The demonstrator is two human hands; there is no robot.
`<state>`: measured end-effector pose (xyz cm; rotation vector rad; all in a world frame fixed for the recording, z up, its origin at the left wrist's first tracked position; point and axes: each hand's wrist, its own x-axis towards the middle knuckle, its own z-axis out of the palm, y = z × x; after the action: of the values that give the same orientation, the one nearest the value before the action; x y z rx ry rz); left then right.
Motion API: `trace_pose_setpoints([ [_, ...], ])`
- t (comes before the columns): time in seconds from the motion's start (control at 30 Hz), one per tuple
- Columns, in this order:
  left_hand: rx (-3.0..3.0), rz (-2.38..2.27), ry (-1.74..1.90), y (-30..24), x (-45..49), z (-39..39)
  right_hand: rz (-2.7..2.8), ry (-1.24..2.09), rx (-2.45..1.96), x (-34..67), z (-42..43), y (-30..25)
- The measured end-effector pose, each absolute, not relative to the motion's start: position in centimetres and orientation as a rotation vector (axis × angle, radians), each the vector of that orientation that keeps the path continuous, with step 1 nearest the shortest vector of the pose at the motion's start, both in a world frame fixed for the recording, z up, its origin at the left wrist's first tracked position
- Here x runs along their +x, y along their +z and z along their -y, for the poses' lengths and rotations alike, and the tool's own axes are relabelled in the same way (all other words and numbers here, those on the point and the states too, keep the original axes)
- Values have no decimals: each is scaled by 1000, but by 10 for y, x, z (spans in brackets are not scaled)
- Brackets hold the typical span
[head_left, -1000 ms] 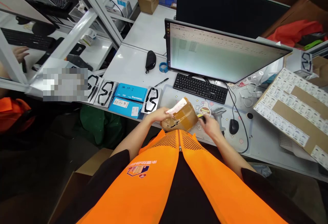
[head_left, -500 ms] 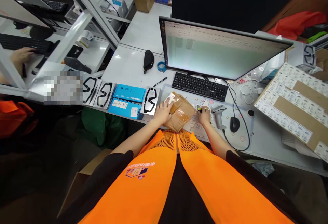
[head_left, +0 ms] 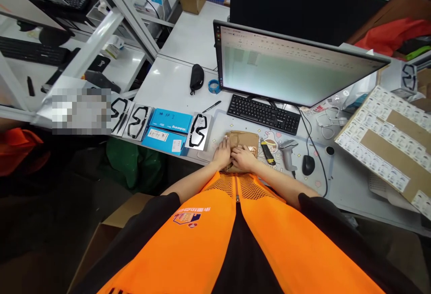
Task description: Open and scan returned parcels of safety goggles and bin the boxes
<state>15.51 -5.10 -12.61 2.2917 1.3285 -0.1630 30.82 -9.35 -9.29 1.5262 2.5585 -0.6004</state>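
Both my hands, left hand [head_left: 222, 154] & right hand [head_left: 243, 158], lie flat w/ fingers spread on the tape-wrapped brown cardboard parcel [head_left: 245, 143], pressing it onto the white desk [head_left: 168, 83] edge. Yellow-black cutter [head_left: 267, 151] just right; black keyboard [head_left: 263, 114] beyond.
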Motion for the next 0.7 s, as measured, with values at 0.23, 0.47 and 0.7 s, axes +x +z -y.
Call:
trace_pose_setpoints([
  [0.23,2199,-1295,-326,-114,133,34,-2554,-586,1474,309,82,-62],
  [0.47,2050,-1258,-231,-98,76,21,-2716,-661,1784,358,128,-44],
  [0.7,2506,-900,136,-50,119,48,-2745,-668,2199,354,153,-50],
])
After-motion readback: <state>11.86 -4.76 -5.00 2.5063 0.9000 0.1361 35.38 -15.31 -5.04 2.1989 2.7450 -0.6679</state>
